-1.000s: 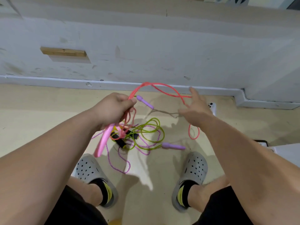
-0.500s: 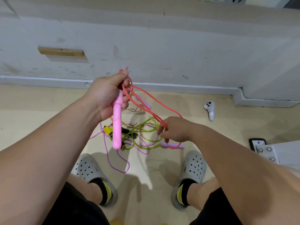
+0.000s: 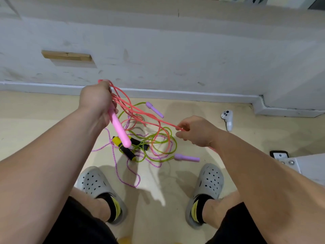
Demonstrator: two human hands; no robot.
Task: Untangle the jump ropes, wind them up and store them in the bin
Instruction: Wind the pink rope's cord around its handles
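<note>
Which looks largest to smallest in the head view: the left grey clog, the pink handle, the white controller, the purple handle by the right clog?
1. left grey clog
2. pink handle, though it is held above the floor, nearer the camera
3. white controller and purple handle: about alike, not ranked

Everything is seen from one camera, worn on the person's head. It is pointed forward and down. The floor [image 3: 44, 124] is looked at from above, and the wall [image 3: 175, 50] is seen across the top. Both arms are seen coming in from the bottom corners. The left hand [image 3: 95, 101] and the right hand [image 3: 197, 131] are caught close up near the middle, with the red rope [image 3: 135, 110] held between them. The grey shoes [image 3: 95, 182] are seen low down, almost right under the camera.
</note>
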